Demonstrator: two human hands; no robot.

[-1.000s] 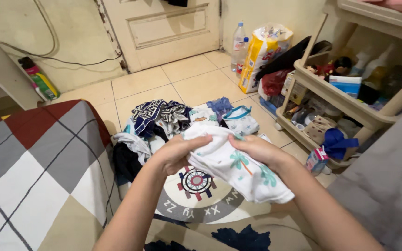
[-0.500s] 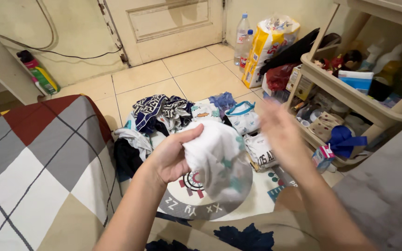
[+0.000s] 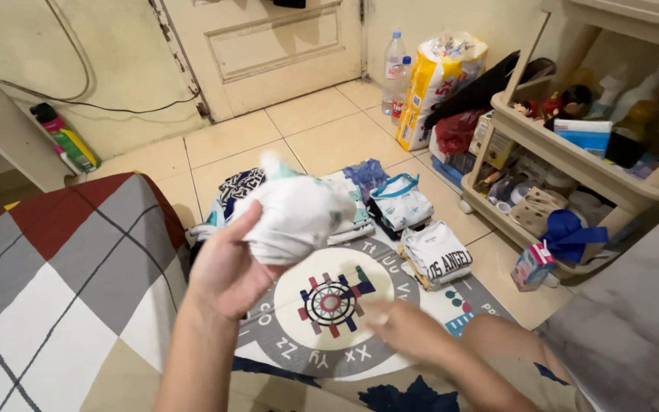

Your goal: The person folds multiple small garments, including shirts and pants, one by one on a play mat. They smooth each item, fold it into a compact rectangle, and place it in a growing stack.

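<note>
The balled white garment (image 3: 295,214) is gripped by the left hand (image 3: 226,267); the right hand (image 3: 402,328) is held open, blurred, above the round rug (image 3: 329,301). If pinched loosely, it could unroll.

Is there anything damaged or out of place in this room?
Yes. The door has chipped paint along its left edge. Unfolded clothes lie heaped on the floor behind the white bundle in the left hand.
</note>
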